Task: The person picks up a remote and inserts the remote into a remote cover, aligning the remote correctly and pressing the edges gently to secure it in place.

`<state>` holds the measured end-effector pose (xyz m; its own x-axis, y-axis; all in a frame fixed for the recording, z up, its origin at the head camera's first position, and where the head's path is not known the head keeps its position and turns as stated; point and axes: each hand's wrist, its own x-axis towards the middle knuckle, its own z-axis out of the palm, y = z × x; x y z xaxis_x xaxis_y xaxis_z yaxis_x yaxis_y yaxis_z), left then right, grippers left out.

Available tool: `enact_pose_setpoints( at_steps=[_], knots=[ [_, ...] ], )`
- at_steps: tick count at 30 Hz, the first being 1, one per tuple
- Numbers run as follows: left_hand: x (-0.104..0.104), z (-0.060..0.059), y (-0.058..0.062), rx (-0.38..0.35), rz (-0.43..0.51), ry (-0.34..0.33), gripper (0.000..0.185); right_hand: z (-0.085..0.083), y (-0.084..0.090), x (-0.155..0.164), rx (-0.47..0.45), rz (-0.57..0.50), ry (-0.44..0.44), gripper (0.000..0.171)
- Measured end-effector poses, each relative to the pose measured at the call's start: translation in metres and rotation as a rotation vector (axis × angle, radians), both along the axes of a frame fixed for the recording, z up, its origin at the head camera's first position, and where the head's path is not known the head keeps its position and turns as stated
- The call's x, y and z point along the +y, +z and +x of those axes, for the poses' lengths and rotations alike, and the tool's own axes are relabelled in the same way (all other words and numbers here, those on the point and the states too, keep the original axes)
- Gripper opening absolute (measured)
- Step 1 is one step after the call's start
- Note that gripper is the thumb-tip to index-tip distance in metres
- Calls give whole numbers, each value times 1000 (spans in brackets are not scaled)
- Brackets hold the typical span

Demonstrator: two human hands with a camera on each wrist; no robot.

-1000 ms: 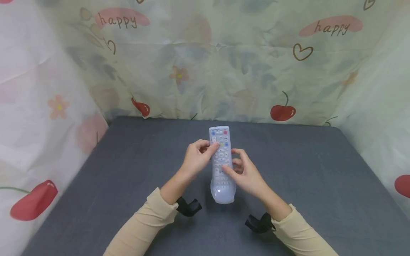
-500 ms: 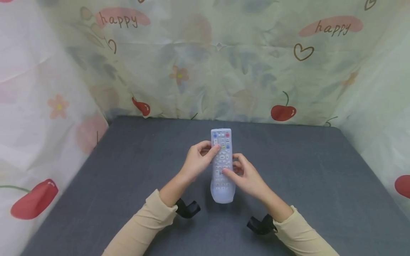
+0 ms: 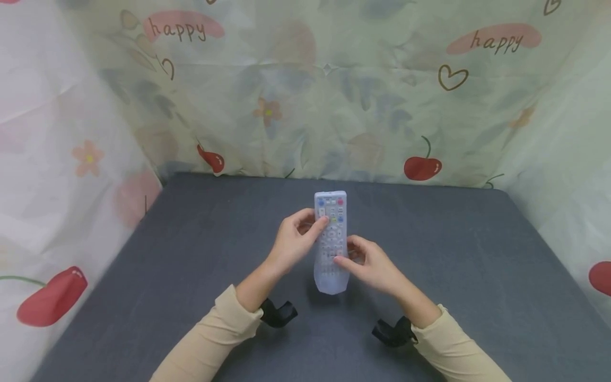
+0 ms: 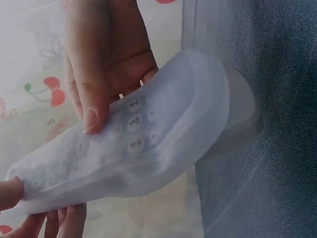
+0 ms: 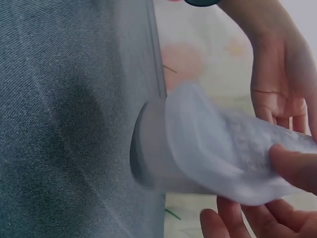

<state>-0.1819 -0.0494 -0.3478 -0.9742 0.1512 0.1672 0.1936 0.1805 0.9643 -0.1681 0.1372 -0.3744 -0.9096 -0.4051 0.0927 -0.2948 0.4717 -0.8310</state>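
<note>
A remote control [image 3: 331, 233] with small pale and coloured buttons is held above the table, its long side pointing away from me. A translucent whitish cover [image 3: 331, 284] lies over it. In the left wrist view, the remote's grey end [image 4: 247, 106] sticks out from behind the cover's raised end. My left hand [image 3: 297, 236] grips the upper left side, thumb on the buttons and fingers behind. My right hand [image 3: 377, 266] holds the lower right side, thumb on the front; in the right wrist view its fingers [image 5: 230, 218] curl underneath.
Below the hands spreads a dark grey tabletop [image 3: 215, 223]. Patterned cloth with cherries and hearts hangs at the back [image 3: 329, 122] and along both sides. Black straps with small black mounts [image 3: 279, 314] sit on both wrists.
The remote has shifted slightly right, and its lower end appears shorter and higher. My right hand has slid a little down and right. The left hand stays nearly in place.
</note>
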Motion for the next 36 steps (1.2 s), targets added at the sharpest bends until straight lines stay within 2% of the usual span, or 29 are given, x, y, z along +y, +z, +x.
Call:
enact_pose_setpoints(
  at_steps=[2,8,16,21,25,29,33,36],
  knots=[
    [-1,1,1,-19,23,-28,29,-1,0,1,20,-5,-16,31],
    [-7,1,3,-145,161,-124,44,-1,2,6,60,-54,-102,33],
    [-11,1,-15,-311,-27,-178,47,-3,0,9,304,-198,-98,42],
    [-8,2,-18,-397,44,-325,50,-2,-3,7,452,-204,-64,38],
    [-7,3,-18,-384,120,-348,48,-1,-3,5,515,-131,-110,41],
    [-8,4,-17,-327,133,-317,55,-3,-1,6,454,-148,-180,49],
    [-9,4,-17,-268,123,-301,54,-4,4,8,248,-259,-180,43],
    [-9,5,-18,-232,111,-301,53,-3,9,7,69,-289,-151,44]
  ],
)
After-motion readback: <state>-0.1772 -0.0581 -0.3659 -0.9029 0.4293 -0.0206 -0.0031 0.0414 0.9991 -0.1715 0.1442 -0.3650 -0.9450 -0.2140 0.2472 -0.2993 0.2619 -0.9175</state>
